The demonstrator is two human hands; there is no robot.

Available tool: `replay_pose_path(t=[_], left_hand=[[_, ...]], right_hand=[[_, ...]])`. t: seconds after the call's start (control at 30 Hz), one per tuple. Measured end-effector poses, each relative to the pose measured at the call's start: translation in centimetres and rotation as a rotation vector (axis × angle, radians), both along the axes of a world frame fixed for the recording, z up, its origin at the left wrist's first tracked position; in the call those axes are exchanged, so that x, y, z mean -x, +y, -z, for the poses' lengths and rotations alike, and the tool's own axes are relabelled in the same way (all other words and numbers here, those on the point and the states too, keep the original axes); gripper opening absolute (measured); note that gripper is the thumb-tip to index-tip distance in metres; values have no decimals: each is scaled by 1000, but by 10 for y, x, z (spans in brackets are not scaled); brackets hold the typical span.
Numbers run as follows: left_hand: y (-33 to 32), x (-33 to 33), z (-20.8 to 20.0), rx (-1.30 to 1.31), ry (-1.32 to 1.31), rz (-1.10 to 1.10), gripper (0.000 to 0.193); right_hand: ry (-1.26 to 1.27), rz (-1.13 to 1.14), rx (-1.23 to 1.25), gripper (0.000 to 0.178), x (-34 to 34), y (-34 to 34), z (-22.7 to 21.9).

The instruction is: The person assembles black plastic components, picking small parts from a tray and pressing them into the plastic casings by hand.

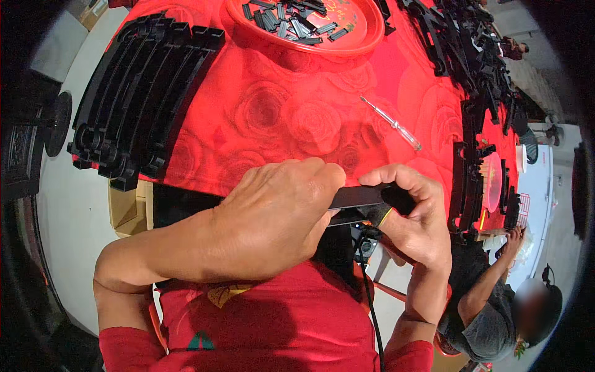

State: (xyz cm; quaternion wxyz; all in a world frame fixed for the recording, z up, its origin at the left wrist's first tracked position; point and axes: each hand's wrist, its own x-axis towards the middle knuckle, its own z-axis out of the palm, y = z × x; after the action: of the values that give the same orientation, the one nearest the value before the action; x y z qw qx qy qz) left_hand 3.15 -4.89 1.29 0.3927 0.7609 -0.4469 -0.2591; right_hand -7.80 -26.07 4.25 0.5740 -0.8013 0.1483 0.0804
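My left hand [279,211] is closed round one end of a black plastic part [356,198], just off the table's near edge. The fingers and thumb of my right hand [421,217] curl round the part's other end. A dark cover with a yellow edge [379,216] sits at the right thumb. Much of the part is hidden behind my hands. Beyond my right hand, a screwdriver with a clear handle [403,133] lies slantwise on the red rose-patterned tablecloth [260,124].
Long black plastic strips [149,93] lie side by side at the left. A red basin [372,37] at the back holds several small black pieces. More black parts [477,68] are heaped at the right, near a seated person [489,328]. A cardboard box [127,211] stands below the table's left edge.
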Motion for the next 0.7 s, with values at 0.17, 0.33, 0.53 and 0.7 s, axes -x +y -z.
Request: replay_pose_path(t=[0.17, 0.33, 0.53, 0.7], left_hand=[[-1, -1, -1, 36, -25, -1, 21], [-12, -21, 20, -40, -106, 17, 21], [-9, -32, 29, 2, -231, -23, 20], [-11, -37, 26, -28, -314, -62, 22]], right_hand=[[-75, 17, 106, 29, 0, 9, 0], [-40, 60, 167, 23, -13, 7, 24], [32, 65, 285, 18, -14, 2, 43], [-195, -106, 623, 29, -21, -4, 25]])
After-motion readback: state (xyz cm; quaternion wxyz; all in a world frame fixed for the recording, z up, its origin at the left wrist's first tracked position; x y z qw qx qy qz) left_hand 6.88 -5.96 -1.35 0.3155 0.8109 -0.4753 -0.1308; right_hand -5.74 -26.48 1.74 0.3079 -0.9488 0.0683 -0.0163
